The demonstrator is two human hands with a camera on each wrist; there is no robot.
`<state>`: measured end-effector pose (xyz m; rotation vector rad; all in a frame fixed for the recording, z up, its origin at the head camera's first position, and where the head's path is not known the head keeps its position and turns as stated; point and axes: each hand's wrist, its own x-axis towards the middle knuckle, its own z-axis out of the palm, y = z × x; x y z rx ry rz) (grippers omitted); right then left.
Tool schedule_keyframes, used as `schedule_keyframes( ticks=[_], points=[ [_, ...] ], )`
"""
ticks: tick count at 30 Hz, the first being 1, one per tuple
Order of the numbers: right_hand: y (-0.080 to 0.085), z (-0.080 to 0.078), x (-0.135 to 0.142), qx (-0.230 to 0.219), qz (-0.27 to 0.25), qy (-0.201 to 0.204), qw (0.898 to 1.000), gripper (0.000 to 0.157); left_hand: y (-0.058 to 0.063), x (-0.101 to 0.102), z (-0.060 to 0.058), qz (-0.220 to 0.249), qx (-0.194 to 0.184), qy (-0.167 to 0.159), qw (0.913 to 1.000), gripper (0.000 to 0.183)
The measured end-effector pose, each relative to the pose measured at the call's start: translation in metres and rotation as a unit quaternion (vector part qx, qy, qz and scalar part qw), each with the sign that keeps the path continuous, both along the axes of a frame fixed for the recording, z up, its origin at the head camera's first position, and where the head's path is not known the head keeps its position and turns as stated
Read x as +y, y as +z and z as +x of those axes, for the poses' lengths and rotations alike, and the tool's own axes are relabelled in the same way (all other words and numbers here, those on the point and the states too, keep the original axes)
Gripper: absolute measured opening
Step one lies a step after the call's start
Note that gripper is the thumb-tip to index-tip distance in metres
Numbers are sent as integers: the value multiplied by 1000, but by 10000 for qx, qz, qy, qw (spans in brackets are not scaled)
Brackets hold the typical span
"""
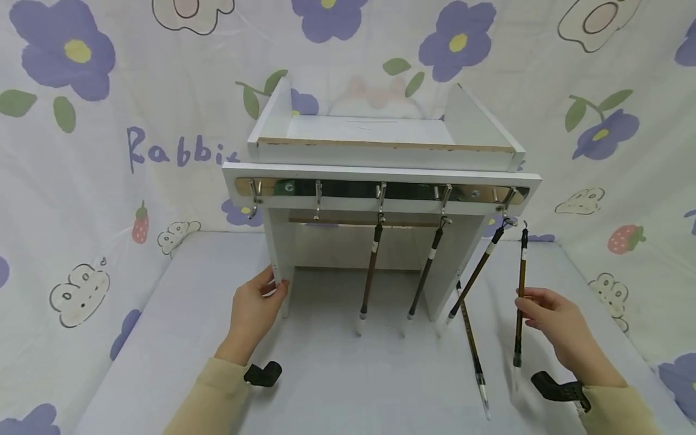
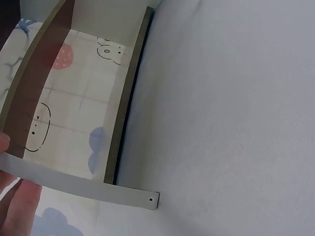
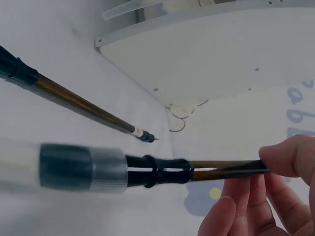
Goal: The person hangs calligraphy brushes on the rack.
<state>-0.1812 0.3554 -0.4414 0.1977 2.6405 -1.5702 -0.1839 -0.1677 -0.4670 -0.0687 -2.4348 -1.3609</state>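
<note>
My left hand (image 1: 255, 311) pinches the front edge of the left side board (image 1: 279, 254) of a white stand (image 1: 380, 153); my thumb is on one side and my fingers are on the other, with just the thin board between them; my right hand (image 1: 557, 323) has a brown brush (image 1: 522, 266) pinched between thumb and fingertips, so the grip is closed up as small as the stick; the brush stands almost straight up and down, just right of the stand, with its little loop at the top and its see-through cap at the bottom; the loop is near the last hook on the right but apart from it.

A shiny strip (image 1: 348, 188) with five hooks runs along the front of the stand; three more brushes hang from the three hooks on the right: one (image 1: 371, 272) in the middle, one (image 1: 426, 275) next to it, and one (image 1: 478, 272) that leans at the far right; another brush (image 1: 472, 338) lies on the white table (image 1: 348, 386), by the right leg; behind it all is a cloth (image 1: 179, 96) with purple flowers and bunnies.
</note>
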Motion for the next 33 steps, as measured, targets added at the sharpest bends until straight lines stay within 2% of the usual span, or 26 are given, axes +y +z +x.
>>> schedule_keyframes(
  ticks=[6,13,24,33],
  points=[
    [6,6,-3,294,-47,-204,9993,53,2,2,0,123,-165,-62,9998,43],
    [13,8,-8,585,-128,-449,9972,40,3,3,0,159,-174,-100,9997,43],
    [25,14,-20,783,101,-701,9944,39,3,2,2,263,-242,-97,9993,43],
    [37,20,-35,1283,291,-993,9863,34,4,1,3,239,-289,-50,9993,44]
  ],
)
